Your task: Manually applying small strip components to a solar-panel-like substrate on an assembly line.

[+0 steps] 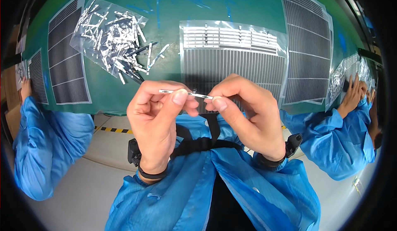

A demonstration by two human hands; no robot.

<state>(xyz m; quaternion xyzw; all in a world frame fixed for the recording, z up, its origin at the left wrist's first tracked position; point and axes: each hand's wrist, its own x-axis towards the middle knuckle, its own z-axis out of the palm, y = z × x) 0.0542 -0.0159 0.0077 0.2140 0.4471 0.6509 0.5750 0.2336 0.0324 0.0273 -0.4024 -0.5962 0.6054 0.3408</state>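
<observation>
Between my two hands I hold a thin white strip [200, 95] with dark marks and a small black tab near its middle. My left hand [153, 117] pinches it between thumb and fingers, its left end sticking out past the thumb. The thumb and forefinger of my right hand [252, 115] grip the right end. Just beyond my hands lies a dark striped sheet [231, 61] on a clear film. Similar strips [200, 37] are laid in rows across its far end, with black tabs standing out.
A clear plastic bag [89, 49] at left carries a heap of loose strips [118, 36]; some spill onto the green table [165, 7]. More striped sheets lie far left [66, 53] and right [308, 44]. Blue-sleeved people work at left [39, 148] and right [337, 135].
</observation>
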